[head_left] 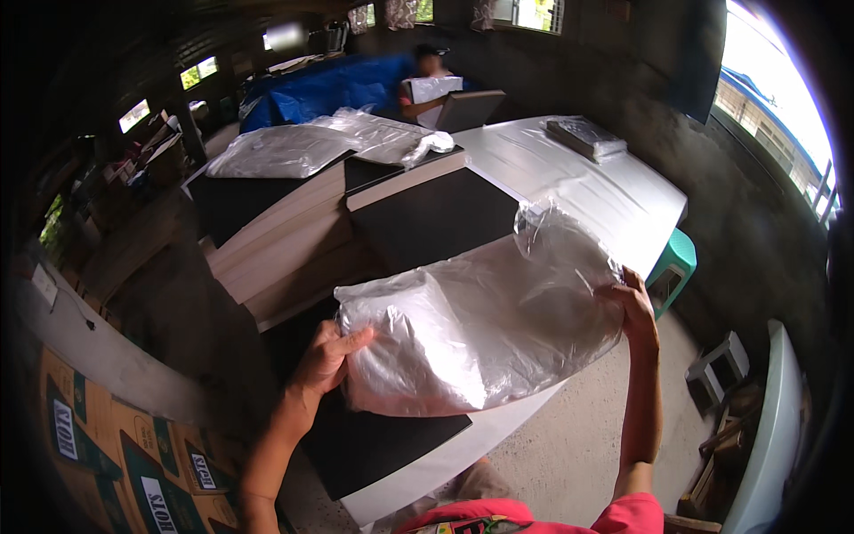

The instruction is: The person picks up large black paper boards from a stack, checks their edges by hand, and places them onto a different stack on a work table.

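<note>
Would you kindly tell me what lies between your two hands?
In the head view, a clear plastic bag spans from the left hand to the right hand.

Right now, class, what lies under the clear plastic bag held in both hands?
Under the plastic bag, a black board and the white table show at its edges. The crinkled film blurs whatever sits directly beneath.

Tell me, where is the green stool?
In the head view the green stool stands on the floor at the right, tucked beside the white table's edge, just above the right hand that holds the clear plastic bag.
</note>
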A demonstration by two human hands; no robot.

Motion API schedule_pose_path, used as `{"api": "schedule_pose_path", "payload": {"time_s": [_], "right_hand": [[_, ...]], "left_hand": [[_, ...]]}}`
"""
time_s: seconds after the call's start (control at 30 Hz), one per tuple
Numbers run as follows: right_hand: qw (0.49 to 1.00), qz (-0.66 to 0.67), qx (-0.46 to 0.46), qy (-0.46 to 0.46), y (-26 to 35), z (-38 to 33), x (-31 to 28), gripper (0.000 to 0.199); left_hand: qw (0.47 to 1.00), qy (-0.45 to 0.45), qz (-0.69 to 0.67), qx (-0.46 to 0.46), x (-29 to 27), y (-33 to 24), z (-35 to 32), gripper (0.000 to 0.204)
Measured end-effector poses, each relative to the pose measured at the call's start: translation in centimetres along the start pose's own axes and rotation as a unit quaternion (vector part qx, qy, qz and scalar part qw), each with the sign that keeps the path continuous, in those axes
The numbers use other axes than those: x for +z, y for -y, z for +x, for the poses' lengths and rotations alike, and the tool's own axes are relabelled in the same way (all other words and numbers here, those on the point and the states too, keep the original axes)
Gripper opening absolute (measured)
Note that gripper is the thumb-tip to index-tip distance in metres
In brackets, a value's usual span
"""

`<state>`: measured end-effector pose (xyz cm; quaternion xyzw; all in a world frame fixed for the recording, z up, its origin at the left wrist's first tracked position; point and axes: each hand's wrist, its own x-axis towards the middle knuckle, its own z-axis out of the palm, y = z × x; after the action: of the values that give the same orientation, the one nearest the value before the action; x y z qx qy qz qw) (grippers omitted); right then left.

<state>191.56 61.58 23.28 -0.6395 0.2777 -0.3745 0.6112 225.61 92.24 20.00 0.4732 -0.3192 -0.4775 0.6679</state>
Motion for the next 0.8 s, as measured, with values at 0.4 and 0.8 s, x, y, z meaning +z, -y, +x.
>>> {"api": "schedule_pose_path", "payload": {"time_s": [0.4, 0.8], "right_hand": [[0.925, 0.233, -0.175, -0.243, -10.1, 13.5, -24.5, 0.025], [0.895, -0.251, 0.156, -0.335, -36.6, 11.3, -37.3, 0.032]], "left_hand": [[0.981, 0.184, -0.009, -0.068, 16.3, 2.0, 34.3, 0.037], [0.658, 0.317, 0.662, 0.167, 31.7, 13.4, 33.8, 0.102]]}}
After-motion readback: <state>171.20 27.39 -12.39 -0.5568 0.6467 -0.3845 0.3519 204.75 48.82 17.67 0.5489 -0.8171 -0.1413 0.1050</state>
